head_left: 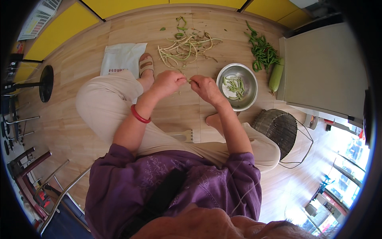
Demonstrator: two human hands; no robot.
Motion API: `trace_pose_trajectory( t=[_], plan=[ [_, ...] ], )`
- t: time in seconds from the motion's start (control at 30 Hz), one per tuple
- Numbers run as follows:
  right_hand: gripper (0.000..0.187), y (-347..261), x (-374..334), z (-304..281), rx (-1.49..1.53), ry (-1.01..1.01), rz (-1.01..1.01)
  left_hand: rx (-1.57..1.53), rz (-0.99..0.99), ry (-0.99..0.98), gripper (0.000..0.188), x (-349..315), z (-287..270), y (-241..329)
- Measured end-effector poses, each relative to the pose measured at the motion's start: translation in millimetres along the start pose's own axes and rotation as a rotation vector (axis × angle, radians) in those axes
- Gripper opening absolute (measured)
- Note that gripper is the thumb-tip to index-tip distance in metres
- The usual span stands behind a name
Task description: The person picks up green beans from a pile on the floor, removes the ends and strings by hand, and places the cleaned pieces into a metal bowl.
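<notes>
My left hand (pixel 170 82) and my right hand (pixel 206 88) meet over the floor in front of me, fingertips pinched close together. Between them shows a small piece of a green long bean (pixel 189 81), mostly hidden by the fingers. Just right of my right hand stands a round steel bowl (pixel 252 81), with short broken bean pieces (pixel 234 87) inside. Beyond my hands, a loose heap of long beans (pixel 187 48) lies spread on the wooden floor.
Green chili peppers (pixel 262 51) and a long green gourd (pixel 276 75) lie at the right, beside a pale cabinet (pixel 322 63). A dark wicker basket (pixel 274 129) rests by my right knee. A white plastic bag (pixel 121 57) lies near my left foot. Yellow cupboards (pixel 131 6) line the far edge.
</notes>
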State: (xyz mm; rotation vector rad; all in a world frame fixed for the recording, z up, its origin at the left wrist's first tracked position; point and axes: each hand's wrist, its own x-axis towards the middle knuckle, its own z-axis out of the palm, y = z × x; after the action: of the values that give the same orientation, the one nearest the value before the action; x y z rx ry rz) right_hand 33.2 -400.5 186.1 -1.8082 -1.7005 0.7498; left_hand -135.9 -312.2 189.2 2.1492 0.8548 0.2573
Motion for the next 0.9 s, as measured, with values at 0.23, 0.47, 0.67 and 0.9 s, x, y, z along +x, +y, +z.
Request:
trace_pose_trajectory(
  t=[0.23,0.47,0.67,0.9],
  plan=[
    [0.018,25.8,3.5,1.8,0.14,0.144,0.225,-0.064,-0.206,-0.046,0.016,-1.4,-19.1,-5.2],
    [0.014,100.2,2.5,2.0,1.358,0.338,0.554,-0.288,-0.21,-0.117,0.015,-2.8,-12.6,-12.6],
    [0.017,34.2,2.4,-9.6,0.995,-0.152,0.484,-0.308,-0.148,-0.253,0.015,0.3,-14.5,-8.6],
    [0.025,7.0,2.2,-1.0,0.402,-0.25,0.191,-0.167,-0.159,-0.162,0.014,0.2,-9.2,-7.0]
  ],
)
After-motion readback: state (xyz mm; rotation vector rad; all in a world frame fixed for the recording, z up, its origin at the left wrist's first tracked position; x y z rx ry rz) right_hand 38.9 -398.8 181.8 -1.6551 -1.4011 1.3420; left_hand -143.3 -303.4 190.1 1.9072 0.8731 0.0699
